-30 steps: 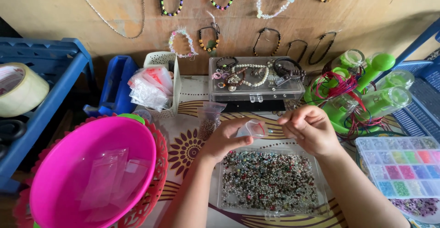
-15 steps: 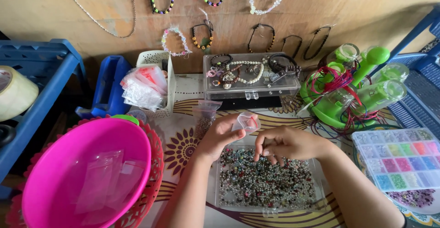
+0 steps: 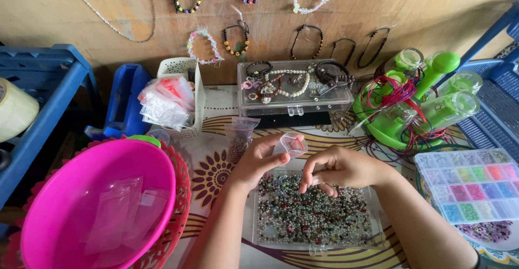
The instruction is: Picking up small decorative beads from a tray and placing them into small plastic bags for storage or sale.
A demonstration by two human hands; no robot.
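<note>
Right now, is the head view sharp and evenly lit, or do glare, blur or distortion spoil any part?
Head view: even, soft light, no hard shadows; the bead tray and both hands, left and right, look sharp. Mild glare on the pink bowl and clear case. Wide-lens bending shows at the edges, as on the blue shelf.

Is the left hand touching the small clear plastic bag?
Touching. The head view shows the left hand pinching the small clear bag between thumb and fingers.
</note>
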